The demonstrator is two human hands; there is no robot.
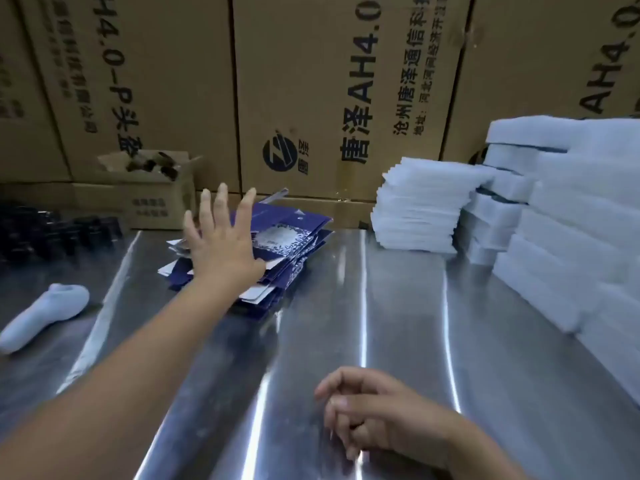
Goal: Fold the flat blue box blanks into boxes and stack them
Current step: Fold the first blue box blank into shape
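Note:
A loose pile of flat blue box blanks [292,237] with white patterned print lies on the steel table [398,323], centre left and toward the back. My left hand [221,240] is stretched out over the near left part of the pile, fingers spread wide, holding nothing; whether the palm touches the top blank is unclear. My right hand [374,410] rests near the front edge of the table, fingers loosely curled, empty. No folded blue box is in sight.
Stacks of white foam pads [419,209] and taller white stacks [571,220] fill the right side. A white handheld device [41,317] lies at left. Dark items [52,233] and a small open carton [152,188] sit at back left. Large cardboard cartons [329,81] wall the back.

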